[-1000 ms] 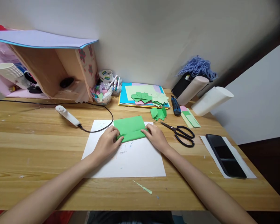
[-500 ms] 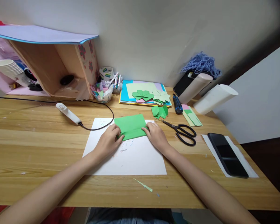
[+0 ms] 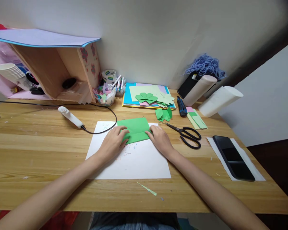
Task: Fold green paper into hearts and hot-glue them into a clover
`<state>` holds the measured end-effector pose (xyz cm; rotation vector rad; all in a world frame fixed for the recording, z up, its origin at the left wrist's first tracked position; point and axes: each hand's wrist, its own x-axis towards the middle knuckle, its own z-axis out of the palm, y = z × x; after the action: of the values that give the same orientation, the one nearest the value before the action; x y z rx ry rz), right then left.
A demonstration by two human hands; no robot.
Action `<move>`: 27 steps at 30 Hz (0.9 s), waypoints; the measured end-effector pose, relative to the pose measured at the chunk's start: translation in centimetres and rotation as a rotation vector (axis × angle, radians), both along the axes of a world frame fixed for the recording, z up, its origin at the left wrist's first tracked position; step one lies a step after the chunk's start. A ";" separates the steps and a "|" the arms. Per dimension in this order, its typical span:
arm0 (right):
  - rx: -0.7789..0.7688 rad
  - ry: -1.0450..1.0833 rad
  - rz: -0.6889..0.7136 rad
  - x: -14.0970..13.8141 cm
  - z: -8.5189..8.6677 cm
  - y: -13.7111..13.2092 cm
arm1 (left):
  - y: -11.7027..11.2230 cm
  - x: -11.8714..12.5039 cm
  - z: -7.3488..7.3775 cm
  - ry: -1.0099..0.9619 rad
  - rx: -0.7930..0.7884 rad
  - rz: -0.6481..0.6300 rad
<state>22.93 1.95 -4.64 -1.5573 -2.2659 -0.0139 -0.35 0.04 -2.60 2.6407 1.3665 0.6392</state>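
Wooden desk [image 3: 38, 140] fills the view, with a grey wall behind it. Nearest you, a green scrap [image 3: 147, 189] lies by the front edge. Beyond it a white sheet [image 3: 134, 166] lies flat. On its far half sits the green paper [image 3: 134, 126], its near strip folded over.

Your left hand [image 3: 113, 143] rests palm down, fingers close together, pressing the left end of the folded strip. Your right hand [image 3: 161, 140] presses the right end likewise. Neither hand pinches anything that shows. The paper lies between your two hands, under the fingertips, and reaches away from them toward the wall.

Expect the paper to be light, thin and limp, easy to crease or tear, and likely to slide on the sheet. Take hold at the two ends of the fold, where your fingers bear down.

Right of the right hand lie scissors [image 3: 188, 136], then a phone [image 3: 232, 157]. Farther back, a paper stack [image 3: 127, 95] carries folded green shapes [image 3: 146, 98].
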 end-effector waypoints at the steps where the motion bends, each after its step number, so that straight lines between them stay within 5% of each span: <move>1: 0.003 0.001 0.000 0.0 0.0 0.0 | 0.1 0.0 0.1 0.041 0.025 -0.080; 6: 0.003 0.018 0.002 0.0 -0.1 0.0 | 0.5 0.4 0.8 0.211 -0.049 -0.423; 27: 0.076 -0.007 0.063 -0.2 0.9 -0.2 | 0.3 0.2 0.3 0.274 -0.087 -0.438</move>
<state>22.75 1.70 -3.76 -1.4494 -2.2909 -0.0871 -0.18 0.29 -2.30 2.8911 0.7860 0.1657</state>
